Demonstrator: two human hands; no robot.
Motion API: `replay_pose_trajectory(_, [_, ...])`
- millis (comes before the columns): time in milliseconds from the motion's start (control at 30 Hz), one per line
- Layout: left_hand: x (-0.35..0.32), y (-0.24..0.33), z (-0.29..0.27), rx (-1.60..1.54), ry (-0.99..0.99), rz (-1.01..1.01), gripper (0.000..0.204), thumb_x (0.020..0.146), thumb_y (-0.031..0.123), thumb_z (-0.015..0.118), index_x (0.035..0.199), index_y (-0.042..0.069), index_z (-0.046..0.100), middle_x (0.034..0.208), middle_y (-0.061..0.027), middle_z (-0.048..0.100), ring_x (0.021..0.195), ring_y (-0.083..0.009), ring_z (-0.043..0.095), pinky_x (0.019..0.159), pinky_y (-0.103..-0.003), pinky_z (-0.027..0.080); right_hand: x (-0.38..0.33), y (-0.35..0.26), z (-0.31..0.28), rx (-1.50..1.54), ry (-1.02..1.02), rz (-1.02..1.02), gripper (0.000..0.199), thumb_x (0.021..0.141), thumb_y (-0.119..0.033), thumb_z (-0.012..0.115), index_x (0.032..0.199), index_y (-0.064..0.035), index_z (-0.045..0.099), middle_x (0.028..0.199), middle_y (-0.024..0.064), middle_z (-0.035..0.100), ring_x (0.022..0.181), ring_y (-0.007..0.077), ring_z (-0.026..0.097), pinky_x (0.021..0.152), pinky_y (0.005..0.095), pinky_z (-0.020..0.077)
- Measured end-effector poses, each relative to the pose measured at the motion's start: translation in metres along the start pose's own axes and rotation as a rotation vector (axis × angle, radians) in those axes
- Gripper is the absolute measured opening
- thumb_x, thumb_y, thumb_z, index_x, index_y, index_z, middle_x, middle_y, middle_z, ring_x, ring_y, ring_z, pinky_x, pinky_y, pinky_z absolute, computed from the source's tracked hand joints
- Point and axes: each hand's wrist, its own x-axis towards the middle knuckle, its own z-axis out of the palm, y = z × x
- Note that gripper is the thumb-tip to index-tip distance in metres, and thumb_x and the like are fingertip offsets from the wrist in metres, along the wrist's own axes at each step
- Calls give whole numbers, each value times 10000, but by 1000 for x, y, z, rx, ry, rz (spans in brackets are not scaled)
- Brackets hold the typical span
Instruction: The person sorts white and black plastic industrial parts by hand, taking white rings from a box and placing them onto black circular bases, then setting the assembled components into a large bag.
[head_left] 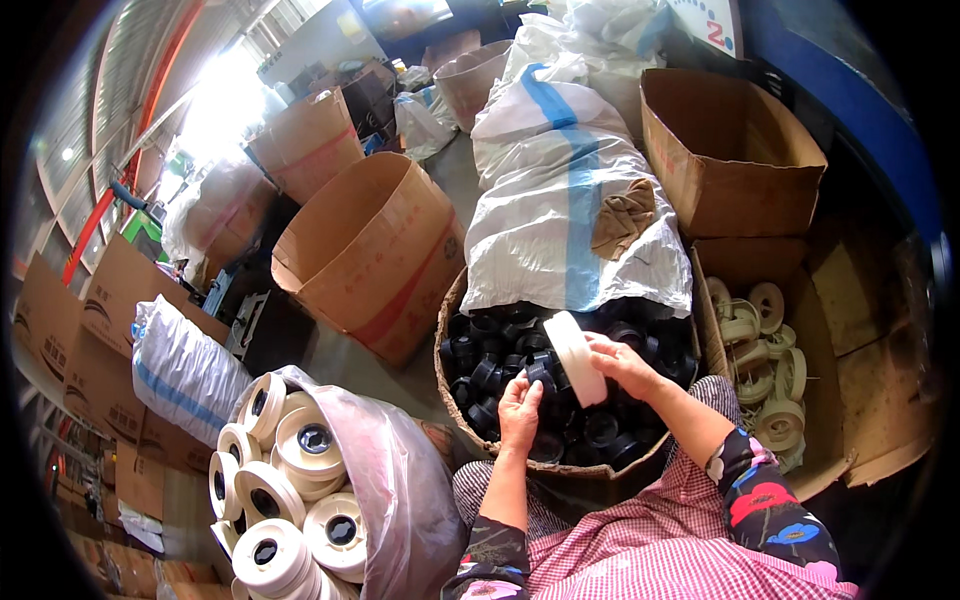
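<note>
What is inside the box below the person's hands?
Black parts, loosely heaped. The white sack covers the far side; the left hand, right hand and white part hide some of the heap. Whatever lies beneath the top layer cannot be seen.

Black floral sleeves (778, 508), red-checked garment (650, 535)

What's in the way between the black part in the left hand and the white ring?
Nothing visible. The left hand holds the black part close beside the white ring in the right hand; whether they touch is unclear. The loose black parts lie below.
</note>
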Motion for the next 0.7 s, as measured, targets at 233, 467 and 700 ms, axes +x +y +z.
replay_pose_trajectory(233, [-8, 13, 12, -114, -200, 17, 105, 862, -3, 639, 895, 68, 570, 1050, -3, 591, 920, -70, 555, 838, -219, 450, 0, 13, 18, 219, -36, 278, 575, 938, -500, 495, 1307, -59, 485, 1168, 84, 566, 1110, 204, 541, 892, 410, 497])
replay_pose_trajectory(467, [-8, 12, 7, 47, -144, -11, 515, 827, 37, 695, 1222, 79, 366, 1138, -94, 548, 1041, -162, 552, 884, -292, 470, 1, -1, 29, 174, 17, 232, 563, 900, -387, 614, 1348, -97, 438, 1175, 88, 564, 1072, 200, 556, 846, 374, 497])
replay_pose_trajectory(700, [-11, 8, 8, -88, -153, -68, 495, 912, 164, 618, 1344, 76, 391, 1196, -80, 565, 1019, -161, 596, 848, -306, 522, 3, -3, 24, 192, -104, 163, 677, 783, -103, 727, 1385, -80, 419, 1237, 95, 558, 1123, 177, 537, 987, 350, 422])
